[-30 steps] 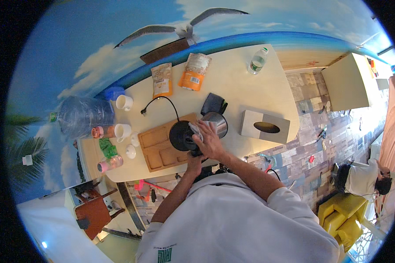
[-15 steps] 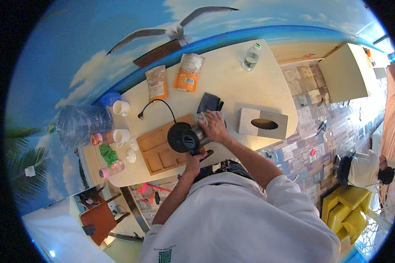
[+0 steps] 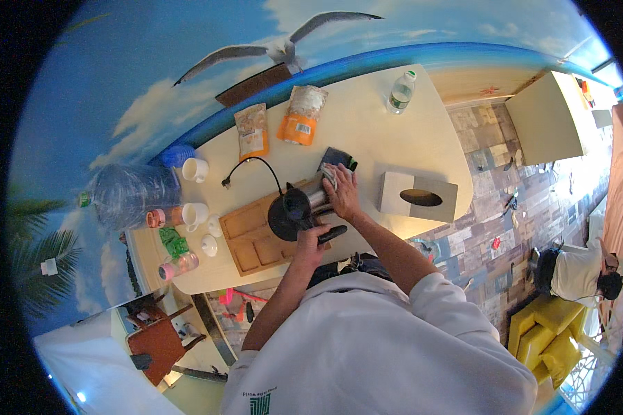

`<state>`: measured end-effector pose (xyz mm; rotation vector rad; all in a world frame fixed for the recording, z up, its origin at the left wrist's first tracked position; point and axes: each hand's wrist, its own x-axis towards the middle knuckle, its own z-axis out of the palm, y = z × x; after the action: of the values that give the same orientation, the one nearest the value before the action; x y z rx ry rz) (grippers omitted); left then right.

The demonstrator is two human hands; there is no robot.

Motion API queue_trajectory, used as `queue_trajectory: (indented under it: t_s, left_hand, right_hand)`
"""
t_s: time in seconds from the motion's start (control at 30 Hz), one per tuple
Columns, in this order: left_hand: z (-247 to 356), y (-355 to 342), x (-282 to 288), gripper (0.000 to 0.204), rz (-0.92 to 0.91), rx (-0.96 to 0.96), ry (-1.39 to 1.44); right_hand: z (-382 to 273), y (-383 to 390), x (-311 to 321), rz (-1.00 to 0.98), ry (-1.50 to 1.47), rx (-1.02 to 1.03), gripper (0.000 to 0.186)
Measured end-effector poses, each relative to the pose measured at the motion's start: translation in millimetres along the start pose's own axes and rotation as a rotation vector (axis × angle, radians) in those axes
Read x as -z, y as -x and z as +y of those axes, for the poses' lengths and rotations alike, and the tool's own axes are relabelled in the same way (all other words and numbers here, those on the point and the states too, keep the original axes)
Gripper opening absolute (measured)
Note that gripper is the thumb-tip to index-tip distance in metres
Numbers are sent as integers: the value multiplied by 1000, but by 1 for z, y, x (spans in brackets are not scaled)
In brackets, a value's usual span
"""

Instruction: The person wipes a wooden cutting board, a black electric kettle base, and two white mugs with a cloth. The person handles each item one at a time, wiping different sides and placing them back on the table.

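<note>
- Left hand (image 3: 311,238) grips the black handle of a steel kettle (image 3: 299,209) lying tilted on a wooden tray (image 3: 249,238) near the table's (image 3: 367,124) front edge.
- Right hand (image 3: 342,194) presses a cloth (image 3: 329,176) against its side, fingers closed on it.
- Risk: a harder rub could slide the kettle off the tray.

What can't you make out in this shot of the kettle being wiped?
- Kettle body, head view: the right hand and its cloth cover its far side.
- Kettle handle: the left hand wraps most of it.
- Snack bag contents: too small to tell.
- Tissue box opening: too dark to see inside.
</note>
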<state>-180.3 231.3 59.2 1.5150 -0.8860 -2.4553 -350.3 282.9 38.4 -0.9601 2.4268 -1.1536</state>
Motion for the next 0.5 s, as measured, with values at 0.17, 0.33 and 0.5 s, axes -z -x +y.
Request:
queue_trajectory:
  t_s: [0.17,0.33,0.5]
  left_hand:
    - [-6,-2,6,24,52,-7,-100]
    - [-6,-7,8,30,-87,-71,74]
    - [-12,12,-8,35,-187,-112,225]
  right_hand:
    - [-44,27,-7,-26,-76,-52,63]
    - [-111,57,-2,-137,-46,16,70]
    - [-128,59,-23,-127,-8,-82,74]
